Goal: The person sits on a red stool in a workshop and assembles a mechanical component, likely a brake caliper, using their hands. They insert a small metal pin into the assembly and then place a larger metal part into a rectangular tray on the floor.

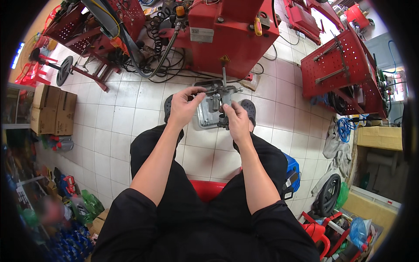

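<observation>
On the head cam, a grey metal part [226, 97] is up around 12 o'clock, over a clear tray [200, 120]. The person's right hand [238, 122], at its 5 o'clock, has it pinched; left hand [183, 105] at 9, fingertips bunched, can't tell on what.

Bright light, soft sheen on white floor tiles [279, 102] — fisheye-bent edges, black corners, blurred lower left

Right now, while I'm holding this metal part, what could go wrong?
The metal assembly in your right hand might slip and strike the tray below or your right shoe. Loose black cables on the floor ahead could trip you if you step forward.
</observation>
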`<state>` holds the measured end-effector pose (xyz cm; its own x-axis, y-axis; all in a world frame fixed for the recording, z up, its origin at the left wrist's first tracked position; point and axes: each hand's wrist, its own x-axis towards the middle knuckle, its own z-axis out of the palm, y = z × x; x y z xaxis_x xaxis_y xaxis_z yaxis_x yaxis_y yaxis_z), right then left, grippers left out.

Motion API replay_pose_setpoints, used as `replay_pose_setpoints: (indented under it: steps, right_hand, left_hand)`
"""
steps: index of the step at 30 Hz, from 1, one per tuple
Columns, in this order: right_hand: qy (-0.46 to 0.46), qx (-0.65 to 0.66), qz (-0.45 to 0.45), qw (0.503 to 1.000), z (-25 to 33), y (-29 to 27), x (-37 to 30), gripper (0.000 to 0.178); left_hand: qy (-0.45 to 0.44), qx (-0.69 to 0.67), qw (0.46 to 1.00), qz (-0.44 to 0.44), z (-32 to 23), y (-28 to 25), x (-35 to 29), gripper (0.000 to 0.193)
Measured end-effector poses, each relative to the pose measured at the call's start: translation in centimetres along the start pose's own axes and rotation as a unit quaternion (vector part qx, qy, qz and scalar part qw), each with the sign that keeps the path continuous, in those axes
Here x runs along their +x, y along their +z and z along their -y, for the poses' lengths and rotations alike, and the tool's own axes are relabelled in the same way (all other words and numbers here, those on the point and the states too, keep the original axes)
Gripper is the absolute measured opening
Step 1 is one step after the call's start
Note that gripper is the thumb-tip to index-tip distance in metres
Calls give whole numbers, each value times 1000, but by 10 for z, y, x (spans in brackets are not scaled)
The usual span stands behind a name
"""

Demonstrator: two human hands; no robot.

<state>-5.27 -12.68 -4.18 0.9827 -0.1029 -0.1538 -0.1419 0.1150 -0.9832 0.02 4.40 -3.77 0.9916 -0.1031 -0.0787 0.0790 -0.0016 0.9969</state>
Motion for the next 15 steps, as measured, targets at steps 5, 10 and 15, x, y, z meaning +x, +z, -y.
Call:
replay_pose_setpoints:
  steps: [5, 10, 15]
  right_hand:
    - [-11, -30, -7, 999, 3, -3, -1, 30]
    - [-4, -68, 13, 998, 6, -5, -3, 31]
    - [31, 2, -1, 1000, 6, -1, -6, 29]
  left_hand:
    - [15, 49, 999, 11, -7, 0, -2, 16]
    - [80, 11, 997, -14, -5, 0, -3, 18]
    - [49, -74, 996, -12, -5, 1, -5, 24]
